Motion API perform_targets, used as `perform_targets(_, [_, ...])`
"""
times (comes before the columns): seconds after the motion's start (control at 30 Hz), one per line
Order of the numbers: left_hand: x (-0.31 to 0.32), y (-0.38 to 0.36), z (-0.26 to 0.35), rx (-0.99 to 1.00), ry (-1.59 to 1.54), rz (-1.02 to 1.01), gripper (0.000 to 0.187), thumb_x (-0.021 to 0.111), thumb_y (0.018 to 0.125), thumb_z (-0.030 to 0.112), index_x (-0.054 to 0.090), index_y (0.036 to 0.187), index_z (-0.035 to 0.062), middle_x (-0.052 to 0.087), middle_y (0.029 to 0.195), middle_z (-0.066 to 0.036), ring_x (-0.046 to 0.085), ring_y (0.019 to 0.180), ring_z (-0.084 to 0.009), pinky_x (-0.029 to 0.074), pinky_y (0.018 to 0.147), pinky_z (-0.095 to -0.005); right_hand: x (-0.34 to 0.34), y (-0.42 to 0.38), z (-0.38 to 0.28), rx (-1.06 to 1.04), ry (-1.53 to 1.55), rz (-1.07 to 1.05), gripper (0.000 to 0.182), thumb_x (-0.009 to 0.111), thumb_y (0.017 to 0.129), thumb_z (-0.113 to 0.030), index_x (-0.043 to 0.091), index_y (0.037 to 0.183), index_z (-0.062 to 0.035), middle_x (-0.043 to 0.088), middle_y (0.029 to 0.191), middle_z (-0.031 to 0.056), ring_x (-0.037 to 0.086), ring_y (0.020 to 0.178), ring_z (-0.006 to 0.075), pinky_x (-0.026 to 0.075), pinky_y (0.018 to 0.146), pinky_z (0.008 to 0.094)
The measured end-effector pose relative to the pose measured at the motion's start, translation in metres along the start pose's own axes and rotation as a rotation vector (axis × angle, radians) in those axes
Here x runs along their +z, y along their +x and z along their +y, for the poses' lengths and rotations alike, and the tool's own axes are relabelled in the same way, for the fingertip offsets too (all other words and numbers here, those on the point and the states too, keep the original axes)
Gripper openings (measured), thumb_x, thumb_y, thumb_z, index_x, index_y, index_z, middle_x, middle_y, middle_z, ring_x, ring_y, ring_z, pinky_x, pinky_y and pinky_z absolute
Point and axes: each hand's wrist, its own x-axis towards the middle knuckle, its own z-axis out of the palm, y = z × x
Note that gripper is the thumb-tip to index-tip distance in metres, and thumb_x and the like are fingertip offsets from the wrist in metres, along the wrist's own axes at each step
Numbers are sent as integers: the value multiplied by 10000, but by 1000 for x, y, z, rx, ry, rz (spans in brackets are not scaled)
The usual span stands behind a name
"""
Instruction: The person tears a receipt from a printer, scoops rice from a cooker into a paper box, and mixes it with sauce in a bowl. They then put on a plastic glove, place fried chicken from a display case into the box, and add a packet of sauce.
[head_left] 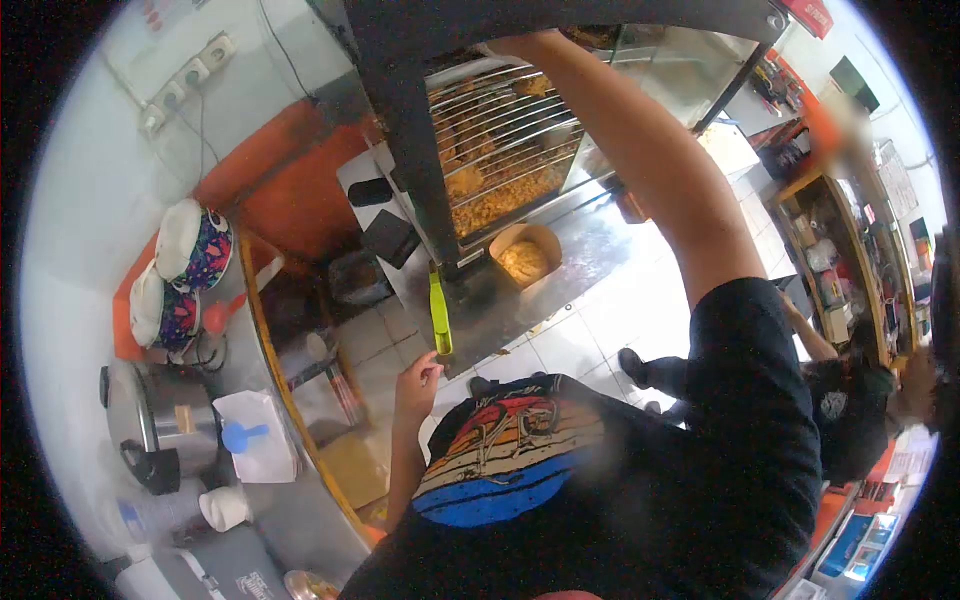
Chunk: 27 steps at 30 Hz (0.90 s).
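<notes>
My left hand (420,382) hangs by the near edge of the metal counter (480,345), fingers loosely curled and slightly apart, with nothing visible in it. Just above its fingertips lies a lime-green, narrow trough-shaped tool (440,312), apparently apart from the hand. My right arm reaches up into a glass food display case (442,150); the right hand (512,45) is at the top, mostly hidden by the dark frame, so its grip does not show. Inside the case, fried food pieces (465,180) sit around a wire rack (500,105). An open paper box (541,243) with yellowish food stands before the case.
A black box-shaped thing (390,238) lies left of the case. Further left are a large metal pot (160,415), patterned containers (195,245) and a blue scoop (243,436) on white paper. Another person (850,415) stands at the right, near shelves (825,250).
</notes>
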Motion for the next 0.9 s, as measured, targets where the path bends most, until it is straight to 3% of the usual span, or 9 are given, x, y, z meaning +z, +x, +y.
perform_targets(0.2, [8,14,-3,-14,-87,-10,310,598,887,112,591,1181,16,696,907,-109,664,806,-183,492,757,-311,-13,-15,20,-34,344,107,395,518,921,-314,563,1190,-29,603,1153,97,564,1038,214,455,862,368])
perform_targets(0.3, [7,21,-4,17,-43,-21,322,598,893,127,581,1194,15,693,911,-109,656,795,-178,489,763,-309,-13,-30,28,-61,336,170,398,520,921,-320,564,1187,-27,604,1147,96,565,1032,212,454,858,368])
perform_targets(0.43, [0,27,2,92,35,-2,329,594,898,133,574,1205,17,690,912,-106,649,798,-172,491,755,-308,-12,-55,26,162,-491,351,307,634,857,-180,588,1076,30,682,869,91,622,806,203,494,708,362])
perform_targets(0.53, [1,27,-7,48,-17,10,329,596,897,134,577,1205,20,689,910,-110,650,815,-171,492,752,-299,-12,-87,24,-99,270,479,322,667,842,-135,593,1144,-51,668,1033,108,622,848,196,515,697,324])
perform_targets(0.63, [3,17,-13,32,-73,11,324,597,893,118,581,1202,20,688,913,-113,650,825,-172,494,749,-293,-13,-112,15,-120,405,539,329,704,832,-226,589,1088,-54,656,896,70,563,651,140,439,506,296])
perform_targets(0.67, [6,14,-16,41,-91,17,321,595,893,112,582,1200,19,688,915,-112,650,826,-172,494,748,-292,-18,-122,18,-126,252,537,382,718,831,-275,583,1101,-41,636,839,59,515,572,120,371,460,240])
perform_targets(0.77, [8,10,-18,29,-143,15,312,593,894,100,586,1194,15,688,925,-105,649,827,-173,495,748,-295,-13,-181,20,243,180,516,473,704,836,-366,630,1109,12,673,932,110,603,782,193,516,697,329])
perform_targets(0.83, [6,6,-14,6,-161,1,308,595,897,103,587,1192,13,687,932,-101,648,828,-175,494,753,-297,-32,-211,83,297,-125,384,425,667,865,-380,662,1073,-10,680,934,84,607,781,195,509,708,310])
perform_targets(0.9, [3,4,-10,-11,-157,-16,307,597,901,114,587,1191,13,687,939,-98,648,831,-178,493,762,-298,-38,-240,160,181,-93,297,421,620,899,-374,650,1096,-4,682,945,103,619,802,192,508,736,304])
